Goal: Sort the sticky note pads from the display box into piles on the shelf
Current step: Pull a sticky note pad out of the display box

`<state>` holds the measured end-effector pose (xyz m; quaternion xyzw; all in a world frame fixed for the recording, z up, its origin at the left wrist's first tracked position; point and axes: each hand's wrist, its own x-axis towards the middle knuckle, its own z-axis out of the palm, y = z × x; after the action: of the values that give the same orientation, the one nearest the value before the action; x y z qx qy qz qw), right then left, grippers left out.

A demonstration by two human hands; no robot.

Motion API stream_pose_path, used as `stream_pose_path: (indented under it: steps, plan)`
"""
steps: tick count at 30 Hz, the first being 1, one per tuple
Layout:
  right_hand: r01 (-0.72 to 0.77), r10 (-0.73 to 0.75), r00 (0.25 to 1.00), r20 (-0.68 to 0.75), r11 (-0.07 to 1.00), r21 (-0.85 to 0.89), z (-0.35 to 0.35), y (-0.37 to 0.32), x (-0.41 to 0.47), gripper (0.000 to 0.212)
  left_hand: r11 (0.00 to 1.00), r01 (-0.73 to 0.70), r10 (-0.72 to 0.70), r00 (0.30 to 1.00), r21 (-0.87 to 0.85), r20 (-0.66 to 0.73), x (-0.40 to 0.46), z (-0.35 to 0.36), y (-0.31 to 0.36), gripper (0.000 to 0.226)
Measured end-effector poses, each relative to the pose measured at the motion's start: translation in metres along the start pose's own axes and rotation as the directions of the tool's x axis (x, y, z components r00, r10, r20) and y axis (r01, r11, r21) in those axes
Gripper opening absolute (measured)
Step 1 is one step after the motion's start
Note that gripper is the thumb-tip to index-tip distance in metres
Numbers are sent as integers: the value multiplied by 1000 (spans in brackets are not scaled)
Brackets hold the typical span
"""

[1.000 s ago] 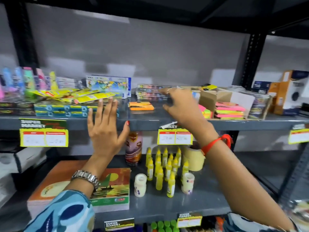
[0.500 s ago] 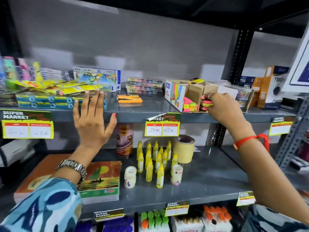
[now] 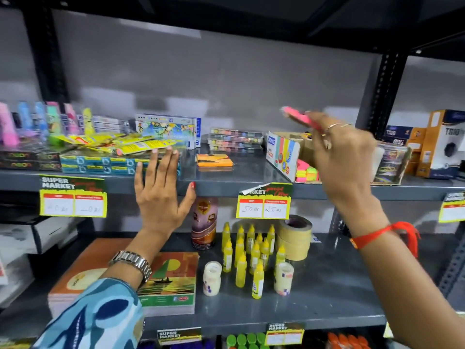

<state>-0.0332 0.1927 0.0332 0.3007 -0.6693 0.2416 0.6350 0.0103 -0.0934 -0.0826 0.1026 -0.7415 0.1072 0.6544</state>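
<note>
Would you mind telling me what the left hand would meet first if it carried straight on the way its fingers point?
The left hand points up and back over the shelf edge, so it would likely first meet the stacked blue packs, which its fingertips already seem to reach; depth is unclear.

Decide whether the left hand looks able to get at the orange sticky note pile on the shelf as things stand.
Probably yes. The left hand is empty and spread open at the shelf edge, with bare shelf between it and the orange sticky note pile.

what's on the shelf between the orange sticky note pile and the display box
Nothing: in the head view the grey shelf is bare between the orange pile and the display box.
</note>
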Motion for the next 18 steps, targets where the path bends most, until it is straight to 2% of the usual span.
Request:
stream_pose_path:
  steps: [2, 5, 8, 10, 14, 15, 16, 18]
  plan:
    - [65, -73, 991, 111, 995, 71, 15, -19, -2, 28, 1000, -4, 4, 1000, -2, 4, 0, 0, 0, 62]
    - [51, -47, 925, 377, 999, 0, 45, -32, -9, 21, 1000, -5, 5, 1000, -1, 11, 0, -1, -1, 62]
    - [45, 35, 787, 616, 992, -114, 66, -37, -16, 26, 1000, -5, 5, 1000, 3, 27, 0, 0, -1, 63]
    - [31, 91, 716, 692, 986, -161, 76, -35, -18, 29, 1000, 0, 0, 1000, 12, 29, -1, 1, -1, 64]
    - [-84, 143, 546, 826, 990, -116, 87, -28, -16, 36, 1000, -8, 8, 1000, 6, 11, -1, 3, -1, 63]
    - [-103, 145, 524, 839, 989, -106, 86, -27, -16, 36, 1000, -8, 8, 1000, 2, 6, -2, 3, -1, 63]
    - [-117, 145, 533, 834, 988, -96, 82, -27, -15, 37, 1000, -9, 9, 1000, 0, 3, -2, 4, -1, 63]
    - [-121, 134, 606, 784, 990, -75, 71, -27, -13, 38, 1000, -14, 14, 1000, 2, 3, -2, 4, -1, 63]
